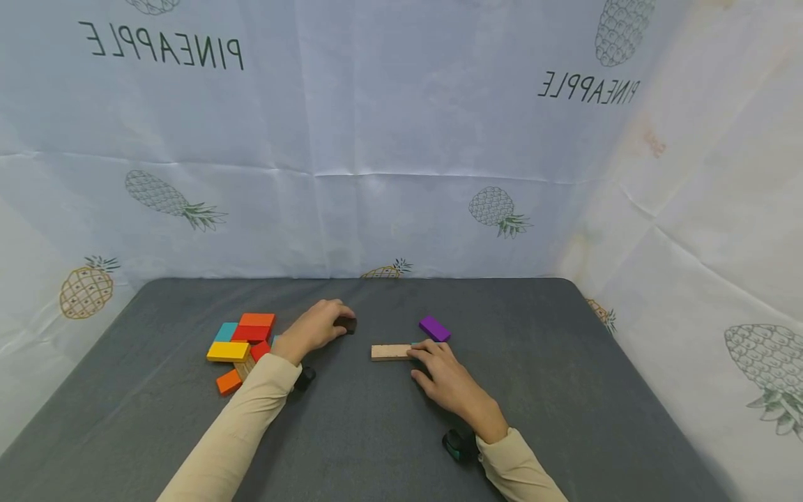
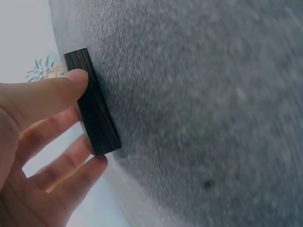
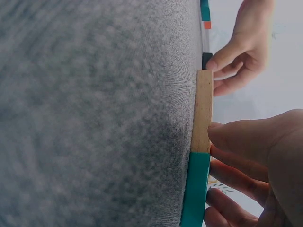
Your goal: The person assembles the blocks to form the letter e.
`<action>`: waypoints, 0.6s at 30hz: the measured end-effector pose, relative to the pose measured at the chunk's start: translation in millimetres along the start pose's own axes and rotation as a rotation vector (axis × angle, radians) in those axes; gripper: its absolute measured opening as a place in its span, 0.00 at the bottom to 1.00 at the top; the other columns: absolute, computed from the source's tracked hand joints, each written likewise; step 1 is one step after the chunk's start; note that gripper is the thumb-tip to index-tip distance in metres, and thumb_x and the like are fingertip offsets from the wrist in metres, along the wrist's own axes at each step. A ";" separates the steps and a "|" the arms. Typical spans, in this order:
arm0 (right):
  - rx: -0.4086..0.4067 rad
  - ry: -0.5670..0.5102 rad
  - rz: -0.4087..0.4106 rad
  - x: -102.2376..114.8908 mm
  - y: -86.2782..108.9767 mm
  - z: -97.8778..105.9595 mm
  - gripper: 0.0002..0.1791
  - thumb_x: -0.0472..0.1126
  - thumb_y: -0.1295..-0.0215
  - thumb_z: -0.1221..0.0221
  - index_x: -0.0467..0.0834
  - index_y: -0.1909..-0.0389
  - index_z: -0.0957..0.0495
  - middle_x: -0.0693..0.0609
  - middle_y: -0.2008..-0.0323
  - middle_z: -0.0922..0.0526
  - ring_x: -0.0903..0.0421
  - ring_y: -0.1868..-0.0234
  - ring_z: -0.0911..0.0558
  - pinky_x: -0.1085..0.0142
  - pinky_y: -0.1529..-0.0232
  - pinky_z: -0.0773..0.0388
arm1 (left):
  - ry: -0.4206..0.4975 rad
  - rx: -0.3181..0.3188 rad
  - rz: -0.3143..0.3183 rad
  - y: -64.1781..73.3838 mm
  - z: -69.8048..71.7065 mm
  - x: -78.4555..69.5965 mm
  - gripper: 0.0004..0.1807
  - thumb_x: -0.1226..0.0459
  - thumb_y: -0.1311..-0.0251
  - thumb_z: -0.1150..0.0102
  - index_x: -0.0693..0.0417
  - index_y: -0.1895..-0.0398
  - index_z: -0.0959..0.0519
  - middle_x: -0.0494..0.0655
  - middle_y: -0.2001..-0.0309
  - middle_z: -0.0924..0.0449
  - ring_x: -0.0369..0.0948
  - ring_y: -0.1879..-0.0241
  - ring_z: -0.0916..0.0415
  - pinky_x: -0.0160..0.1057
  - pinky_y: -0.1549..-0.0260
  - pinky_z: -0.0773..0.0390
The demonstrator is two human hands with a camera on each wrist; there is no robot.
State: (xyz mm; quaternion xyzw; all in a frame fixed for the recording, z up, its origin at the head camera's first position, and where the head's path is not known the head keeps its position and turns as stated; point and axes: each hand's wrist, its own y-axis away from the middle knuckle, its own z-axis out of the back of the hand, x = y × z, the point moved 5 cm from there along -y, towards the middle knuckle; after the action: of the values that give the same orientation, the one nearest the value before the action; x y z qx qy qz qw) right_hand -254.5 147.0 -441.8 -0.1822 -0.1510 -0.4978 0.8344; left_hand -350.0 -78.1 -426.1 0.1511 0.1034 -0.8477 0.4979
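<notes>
My left hand (image 1: 316, 326) pinches a black wooden block (image 2: 98, 116), thumb on one face and fingertips along the opposite side, close over the grey table. A plain wood block (image 1: 390, 353) lies flat to the right of that hand. Against its right end sits a teal block (image 3: 195, 189), lined up in one row and mostly hidden by my right hand (image 1: 453, 382) in the head view. The right fingertips rest at the two blocks around their joint, with the thumb held nearer me. Just beyond the right hand lies a purple block (image 1: 435, 328).
Left of the left hand is a loose heap with a yellow block (image 1: 228, 351), a red block (image 1: 249, 333), an orange block (image 1: 228, 382) and several others. A pineapple-print cloth (image 1: 401, 125) hangs behind the grey table (image 1: 376, 439).
</notes>
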 end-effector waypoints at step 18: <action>0.005 -0.025 -0.005 -0.7 -0.8 -0.7 0.20 0.38 0.30 0.41 0.36 0.40 0.23 0.45 0.41 0.24 0.44 0.38 0.30 0.48 0.41 0.26 | 0.015 0.023 0.018 -6.9 -3.9 -8.8 0.20 0.74 0.37 0.39 0.58 0.42 0.20 0.57 0.43 0.21 0.55 0.40 0.26 0.52 0.41 0.25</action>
State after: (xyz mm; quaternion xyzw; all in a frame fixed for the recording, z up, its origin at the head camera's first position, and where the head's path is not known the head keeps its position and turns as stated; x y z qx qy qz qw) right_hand -255.5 146.9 -442.6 -0.1857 -0.1632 -0.4973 0.8316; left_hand -351.4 -66.3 -426.4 0.1642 0.0960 -0.8432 0.5028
